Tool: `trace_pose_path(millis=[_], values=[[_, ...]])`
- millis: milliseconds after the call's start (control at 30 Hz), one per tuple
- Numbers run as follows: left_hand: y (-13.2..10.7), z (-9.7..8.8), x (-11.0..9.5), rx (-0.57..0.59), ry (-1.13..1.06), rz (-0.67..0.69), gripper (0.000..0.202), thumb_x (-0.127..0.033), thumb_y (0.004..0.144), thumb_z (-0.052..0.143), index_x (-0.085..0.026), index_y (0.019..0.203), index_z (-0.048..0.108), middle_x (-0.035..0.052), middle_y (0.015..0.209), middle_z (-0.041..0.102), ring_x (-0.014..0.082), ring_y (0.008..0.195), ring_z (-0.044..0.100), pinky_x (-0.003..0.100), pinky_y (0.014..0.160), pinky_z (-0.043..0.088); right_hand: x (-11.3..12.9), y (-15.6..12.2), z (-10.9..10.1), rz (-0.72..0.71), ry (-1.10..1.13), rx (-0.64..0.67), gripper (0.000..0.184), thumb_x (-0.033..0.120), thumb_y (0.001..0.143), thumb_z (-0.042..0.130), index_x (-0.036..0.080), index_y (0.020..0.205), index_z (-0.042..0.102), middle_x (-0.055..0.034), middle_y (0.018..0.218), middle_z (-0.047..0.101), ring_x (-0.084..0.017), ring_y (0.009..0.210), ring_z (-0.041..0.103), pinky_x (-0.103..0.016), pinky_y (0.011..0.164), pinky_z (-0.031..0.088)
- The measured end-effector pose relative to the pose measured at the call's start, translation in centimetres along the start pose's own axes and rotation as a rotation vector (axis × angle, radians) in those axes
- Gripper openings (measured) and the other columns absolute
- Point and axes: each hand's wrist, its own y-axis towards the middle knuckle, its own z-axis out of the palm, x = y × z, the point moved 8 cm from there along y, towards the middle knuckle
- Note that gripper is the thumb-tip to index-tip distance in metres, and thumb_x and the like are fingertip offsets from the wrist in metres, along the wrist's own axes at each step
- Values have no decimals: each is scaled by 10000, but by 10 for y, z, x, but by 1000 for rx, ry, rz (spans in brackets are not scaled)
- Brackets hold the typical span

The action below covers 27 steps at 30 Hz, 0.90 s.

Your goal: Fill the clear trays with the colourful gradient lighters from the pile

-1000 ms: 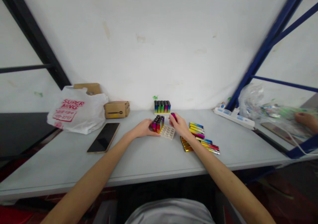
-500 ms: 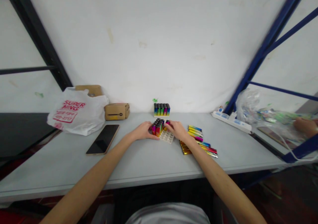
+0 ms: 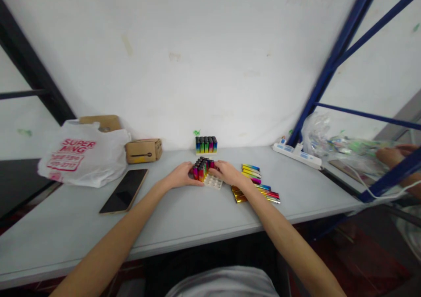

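A white slotted tray (image 3: 213, 182) lies on the grey table (image 3: 184, 218), its left part filled with upright rainbow-coloured lighters (image 3: 200, 169). My left hand (image 3: 180, 177) is curled against the left side of that block, holding it. My right hand (image 3: 227, 173) reaches in from the right. Its fingertips are pinched on a lighter standing in the tray's back row. Loose lighters (image 3: 257, 185) lie in a row just right of my right wrist, beside several gold ones (image 3: 238, 194).
A second full tray of lighters (image 3: 206, 144) stands by the wall. A phone (image 3: 123, 191), a white plastic bag (image 3: 79, 156) and a cardboard box (image 3: 144, 150) lie to the left. A power strip (image 3: 296, 154) is at the right, where another person's hand (image 3: 391, 155) works.
My right hand carried a pink lighter from above the tray down into the block of lighters. The camera view shifted slightly to the right. My left hand stayed on the tray.
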Motion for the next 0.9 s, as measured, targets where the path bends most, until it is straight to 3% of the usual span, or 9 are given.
trace_pose_path(millis=[100, 167, 300, 367, 500, 633, 767, 900], values=[[0, -1, 0, -11, -19, -2, 657, -784, 540, 774, -189, 793, 663, 61, 834, 674, 268, 767, 613, 344, 679, 492, -3, -9, -22, -49, 67, -72, 289, 342, 1054, 470, 148, 1116, 675, -116, 1068, 727, -195, 961, 648, -302, 894, 465], [0, -1, 0, -6, -13, 1, 655, -788, 545, 770, -186, 775, 651, 59, 821, 664, 265, 751, 609, 344, 667, 486, -18, -19, -41, -22, 84, -121, 277, 319, 1047, 477, 160, 1126, 689, -112, 1113, 734, -201, 1004, 660, -314, 932, 471], [0, 1, 1, 21, 9, -4, 697, -823, 554, 744, -176, 794, 644, 62, 821, 651, 265, 740, 607, 344, 657, 472, -79, -48, -73, 162, 10, -125, 302, 230, 1035, 436, 145, 1030, 726, -115, 1010, 757, -209, 937, 693, -317, 886, 504], [0, 2, 2, 28, 13, -6, 719, -838, 554, 733, -173, 813, 645, 68, 845, 654, 267, 760, 610, 344, 670, 475, -113, -68, -86, 279, -74, -151, 250, 190, 988, 500, 123, 1041, 735, -153, 1062, 753, -235, 978, 698, -344, 925, 503], [0, 2, 1, 24, 16, 8, 716, -845, 561, 723, -181, 817, 646, 63, 845, 652, 259, 773, 600, 341, 689, 473, -153, -105, -91, 350, 19, -149, 237, 296, 918, 639, 154, 1069, 755, -149, 1103, 751, -248, 935, 707, -363, 896, 533], [1, 1, -1, 26, 10, 11, 698, -833, 561, 734, -183, 799, 639, 55, 815, 640, 251, 751, 591, 337, 671, 465, -163, -120, -87, 382, 222, -118, 213, 373, 840, 712, 210, 956, 784, -98, 982, 776, -256, 865, 702, -349, 801, 548], [1, -1, -1, 11, -6, 7, 671, -811, 551, 754, -187, 772, 643, 47, 788, 633, 245, 733, 584, 332, 658, 461, -162, -114, -84, 423, 211, -90, 166, 344, 758, 775, 201, 836, 741, -70, 833, 758, -232, 764, 673, -333, 743, 534], [2, 1, 0, 12, -1, 3, 692, -820, 540, 759, -185, 792, 649, 56, 813, 648, 244, 726, 584, 334, 659, 461, -164, -112, -84, 455, 174, -176, 192, 347, 773, 775, 198, 822, 666, -52, 779, 730, -200, 712, 642, -312, 695, 512]])
